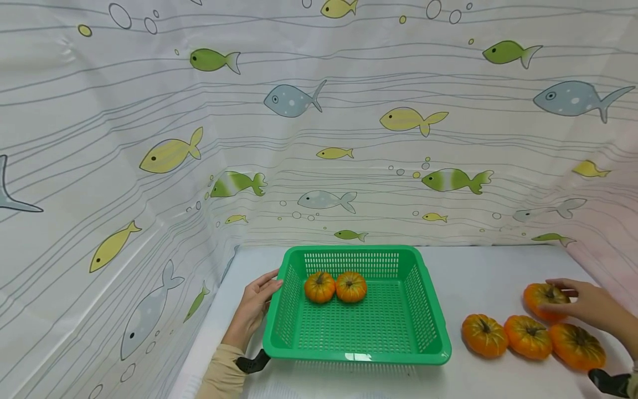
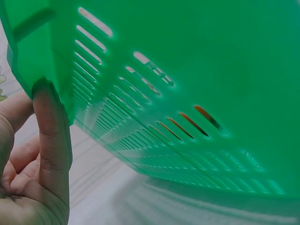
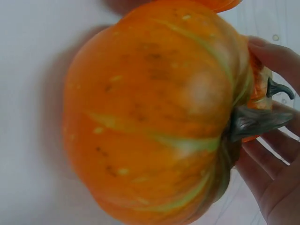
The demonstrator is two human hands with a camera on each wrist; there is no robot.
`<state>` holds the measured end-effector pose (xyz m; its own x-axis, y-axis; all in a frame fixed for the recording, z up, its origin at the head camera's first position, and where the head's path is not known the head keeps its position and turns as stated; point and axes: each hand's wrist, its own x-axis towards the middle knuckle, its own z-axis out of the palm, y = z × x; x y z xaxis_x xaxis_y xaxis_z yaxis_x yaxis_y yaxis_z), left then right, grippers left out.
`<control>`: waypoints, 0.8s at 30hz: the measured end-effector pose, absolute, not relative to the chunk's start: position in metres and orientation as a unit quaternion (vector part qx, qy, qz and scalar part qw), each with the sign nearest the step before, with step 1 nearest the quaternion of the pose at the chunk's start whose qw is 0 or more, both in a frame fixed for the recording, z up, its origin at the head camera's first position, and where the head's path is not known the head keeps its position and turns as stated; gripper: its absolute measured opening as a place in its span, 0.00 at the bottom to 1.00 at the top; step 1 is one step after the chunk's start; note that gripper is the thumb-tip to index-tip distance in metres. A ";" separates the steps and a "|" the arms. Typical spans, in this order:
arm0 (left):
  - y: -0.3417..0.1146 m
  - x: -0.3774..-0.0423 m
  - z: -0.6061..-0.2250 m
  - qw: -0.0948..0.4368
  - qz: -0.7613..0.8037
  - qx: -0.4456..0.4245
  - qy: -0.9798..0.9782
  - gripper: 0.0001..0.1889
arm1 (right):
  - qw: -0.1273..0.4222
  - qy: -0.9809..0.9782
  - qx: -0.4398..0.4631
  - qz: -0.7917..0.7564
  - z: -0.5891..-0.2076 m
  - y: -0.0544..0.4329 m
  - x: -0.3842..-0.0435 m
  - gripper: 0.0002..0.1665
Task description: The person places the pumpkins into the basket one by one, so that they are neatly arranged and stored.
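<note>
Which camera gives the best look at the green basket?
The head view: it shows nearly the whole green basket from above, with two pumpkins inside. The left wrist view shows only part of its slotted side, with the left hand at its edge. The right wrist view shows none of it.

A white sheet [image 1: 369, 64] printed with thin wavy grey lines fills the upper frame and runs down the left side, tinted pinkish at the right edge. A yellow fish [image 1: 338, 8] swims at top centre, a green fish [image 1: 209, 60] at upper left, a spotted blue fish [image 1: 568, 98] at upper right. A grey-blue fish [image 1: 145, 318] slants at lower left; outlined bubbles [image 1: 120, 16] show at top left. A pale tabletop [image 1: 478, 271] spans the lower frame.
</note>
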<state>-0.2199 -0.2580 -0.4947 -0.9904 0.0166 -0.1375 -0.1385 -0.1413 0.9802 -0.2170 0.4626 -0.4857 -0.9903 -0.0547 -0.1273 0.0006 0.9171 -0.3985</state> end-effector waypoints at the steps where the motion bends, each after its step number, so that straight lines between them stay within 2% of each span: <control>1: -0.258 -0.220 -0.495 0.052 0.754 -0.047 0.653 0.29 | 0.068 0.976 -0.015 -0.205 -0.484 0.462 -0.218 0.53; 13: -0.259 -0.220 -0.496 0.053 0.754 -0.035 0.654 0.29 | 0.048 0.977 -0.042 -0.202 -0.457 0.433 -0.220 0.53; 24: -0.258 -0.219 -0.495 0.054 0.753 -0.040 0.654 0.29 | 0.035 0.970 -0.087 -0.225 -0.440 0.404 -0.221 0.49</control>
